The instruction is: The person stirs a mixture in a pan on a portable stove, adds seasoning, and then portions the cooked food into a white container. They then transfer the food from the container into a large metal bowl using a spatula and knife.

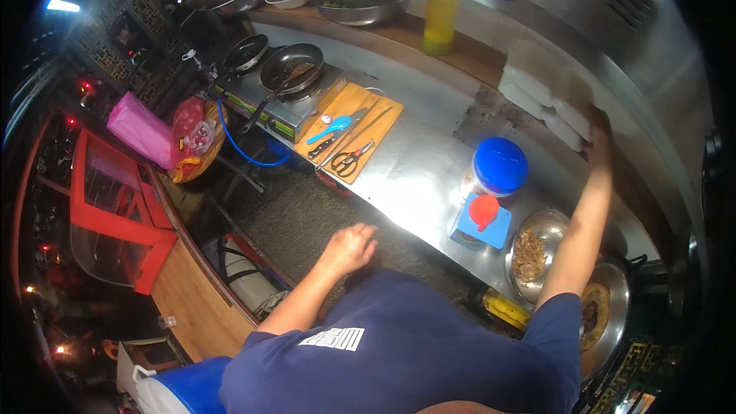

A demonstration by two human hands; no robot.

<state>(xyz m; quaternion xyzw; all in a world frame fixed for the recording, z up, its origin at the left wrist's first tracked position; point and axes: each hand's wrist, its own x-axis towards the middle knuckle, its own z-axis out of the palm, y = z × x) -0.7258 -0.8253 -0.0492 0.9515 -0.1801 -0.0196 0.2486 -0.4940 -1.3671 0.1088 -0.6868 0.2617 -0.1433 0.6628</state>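
Observation:
My right arm reaches across to the shelf, and my right hand [598,129] is at the near end of a stack of white takeaway boxes [532,83]. Blur there hides whether its fingers grip one. Over the gap before the counter, my left hand [351,248] hangs with loosely bent fingers, nothing visible in it. On the steel counter [411,169] stands a jar with a blue lid [500,165]. Next to it is a blue-topped container [489,227] with a red cap [483,210]. A steel bowl of brown crumbly food [530,256] sits below my right forearm.
A wooden cutting board [368,121] carries a knife [322,146], scissors [348,162] and a blue-handled tool [330,129]. A frying pan [293,69] rests on a gas stove [276,106]. A second steel bowl [615,310] lies right. The shelf holds a yellow bottle [440,22].

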